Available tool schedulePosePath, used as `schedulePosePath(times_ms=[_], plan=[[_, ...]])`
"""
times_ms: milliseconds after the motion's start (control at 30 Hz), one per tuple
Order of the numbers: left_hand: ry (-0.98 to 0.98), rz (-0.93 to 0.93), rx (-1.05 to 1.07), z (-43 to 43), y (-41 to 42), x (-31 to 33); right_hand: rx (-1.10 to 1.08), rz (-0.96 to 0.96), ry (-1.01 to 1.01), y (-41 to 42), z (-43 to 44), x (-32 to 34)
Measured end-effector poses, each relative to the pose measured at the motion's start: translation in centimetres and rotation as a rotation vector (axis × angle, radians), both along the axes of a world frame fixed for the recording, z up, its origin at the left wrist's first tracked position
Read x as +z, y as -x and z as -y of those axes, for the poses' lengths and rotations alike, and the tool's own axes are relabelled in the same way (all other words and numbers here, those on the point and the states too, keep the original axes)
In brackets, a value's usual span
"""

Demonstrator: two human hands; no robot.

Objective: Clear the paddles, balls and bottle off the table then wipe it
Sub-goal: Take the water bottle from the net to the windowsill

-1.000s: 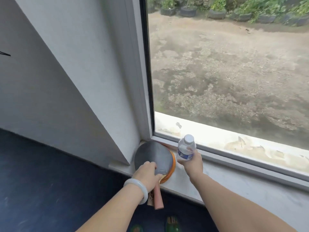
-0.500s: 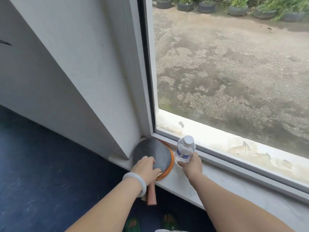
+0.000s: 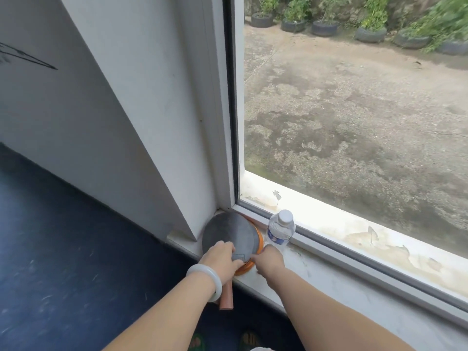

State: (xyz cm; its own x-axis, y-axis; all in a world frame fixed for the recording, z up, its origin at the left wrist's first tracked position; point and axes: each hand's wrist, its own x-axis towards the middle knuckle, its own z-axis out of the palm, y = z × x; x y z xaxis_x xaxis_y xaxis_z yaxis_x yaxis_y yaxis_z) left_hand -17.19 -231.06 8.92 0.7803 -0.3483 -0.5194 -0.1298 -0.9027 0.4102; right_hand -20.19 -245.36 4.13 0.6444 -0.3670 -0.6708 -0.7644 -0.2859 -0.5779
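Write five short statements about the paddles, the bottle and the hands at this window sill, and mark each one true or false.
1. The bottle stands upright on the window sill with its cap on. True.
2. The paddles lie on the floor. False: they lie stacked on the sill, in the corner by the window frame, with a handle sticking out over the edge.
3. The left hand grips the paddles, and its wrist wears a pale bangle. True.
4. The upper paddle's face is red. False: it is dark grey, with an orange face beneath it.
5. The bottle stands to the left of the paddles. False: it stands to their right.
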Motion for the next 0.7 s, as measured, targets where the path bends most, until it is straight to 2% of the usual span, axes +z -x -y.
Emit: schedulePosePath(times_ms=[167, 333, 567, 700], plan=[[-0.002, -0.006, 0.152, -3.6, 0.3, 0.6, 0.217, 0.12, 0.084, -1.6, -2.6, 1.6], [0.001, -0.002, 0.346, -9.4, 1.3, 1.2, 0.53, 0.171, 0.153, -3.2, -7.8, 2.8], [-0.073, 0.026, 0.591, -20.8, 3.5, 1.5, 0.842, 0.184, 0.154, -5.4, -19.2, 4.3], [-0.088, 0.031, 0.75, -28.6, 5.4, 2.0, 0.928, 0.188, 0.083, -5.9, -27.2, 5.5]])
